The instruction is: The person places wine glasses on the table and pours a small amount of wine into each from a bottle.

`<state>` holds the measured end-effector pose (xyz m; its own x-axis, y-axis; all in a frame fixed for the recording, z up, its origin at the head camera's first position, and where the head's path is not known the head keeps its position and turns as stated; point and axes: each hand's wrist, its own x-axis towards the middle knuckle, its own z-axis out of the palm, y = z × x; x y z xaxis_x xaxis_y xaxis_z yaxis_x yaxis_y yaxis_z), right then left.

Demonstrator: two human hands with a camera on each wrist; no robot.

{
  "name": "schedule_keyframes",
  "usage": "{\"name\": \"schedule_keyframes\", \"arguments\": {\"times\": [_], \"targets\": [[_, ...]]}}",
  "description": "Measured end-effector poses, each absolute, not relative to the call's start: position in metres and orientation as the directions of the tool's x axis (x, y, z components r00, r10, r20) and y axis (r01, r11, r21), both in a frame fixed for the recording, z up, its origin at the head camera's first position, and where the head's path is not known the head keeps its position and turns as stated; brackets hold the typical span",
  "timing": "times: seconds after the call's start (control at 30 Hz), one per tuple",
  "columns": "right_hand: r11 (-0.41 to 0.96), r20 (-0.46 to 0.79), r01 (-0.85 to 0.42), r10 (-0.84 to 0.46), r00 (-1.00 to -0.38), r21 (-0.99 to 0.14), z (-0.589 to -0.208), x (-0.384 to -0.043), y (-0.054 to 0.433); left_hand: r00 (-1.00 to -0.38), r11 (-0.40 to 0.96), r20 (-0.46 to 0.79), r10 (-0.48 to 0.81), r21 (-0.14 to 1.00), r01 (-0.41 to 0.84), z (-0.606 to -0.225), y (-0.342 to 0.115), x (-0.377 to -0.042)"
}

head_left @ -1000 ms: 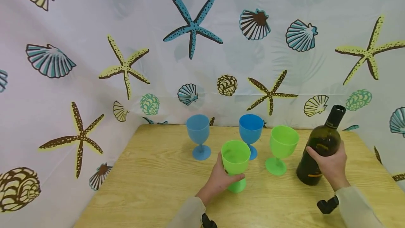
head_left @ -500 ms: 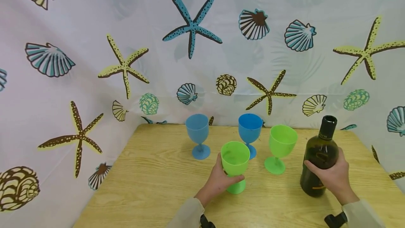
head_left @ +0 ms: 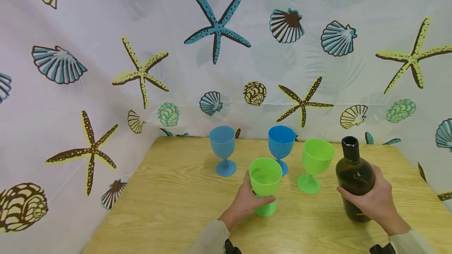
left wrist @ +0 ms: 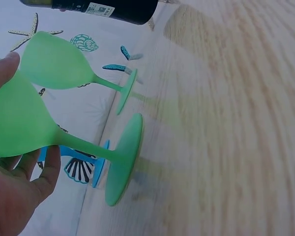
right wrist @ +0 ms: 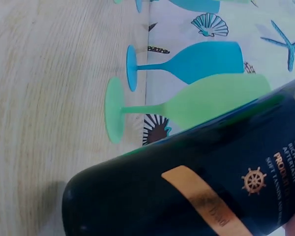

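In the head view my left hand [head_left: 244,202] grips a light-green plastic goblet [head_left: 265,185] round the lower bowl, thumb across the front. The left wrist view shows its round foot [left wrist: 124,164] close over the wood. At the right, my right hand [head_left: 379,199] holds a dark glass wine bottle [head_left: 354,179] round its body. The bottle has an open mouth and leans slightly left. Its base hangs a little above the tabletop in the right wrist view, with a shadow below. A second green goblet [head_left: 318,156] stands upright between the two hands, behind them.
Two blue goblets stand upright toward the back: a paler one [head_left: 222,144] on the left and a deeper blue one [head_left: 280,142] behind the held goblet. Beneath them is a light wooden table [head_left: 162,203]. A shell-and-starfish printed curtain [head_left: 247,62] encloses the back and sides.
The bottle has come nearer to me, and its neck has swung from leaning right to leaning slightly left. My left hand keeps its grip on the green goblet almost in place.
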<state>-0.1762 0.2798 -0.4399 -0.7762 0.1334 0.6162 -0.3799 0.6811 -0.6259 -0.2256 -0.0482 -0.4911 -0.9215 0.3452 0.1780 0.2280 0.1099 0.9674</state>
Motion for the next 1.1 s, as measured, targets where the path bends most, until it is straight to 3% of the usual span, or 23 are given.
{"name": "schedule_keyframes", "arguments": {"times": [0.43,0.7,1.1], "targets": [[0.707,0.737,-0.569,-0.101,-0.669,-0.420,-0.433,-0.176,0.272,-0.903,0.073,0.202,0.379,0.966,0.246,-0.489,-0.048,-0.221],[0.728,0.758,-0.606,-0.186,-0.625,-0.321,-0.425,-0.179,0.267,-0.904,0.071,0.180,0.389,0.972,0.224,-0.490,-0.048,-0.220],[0.784,0.716,-0.594,-0.311,-0.625,-0.177,-0.416,-0.182,0.263,-0.911,0.079,0.173,0.375,0.973,0.217,-0.491,-0.048,-0.219]]}}
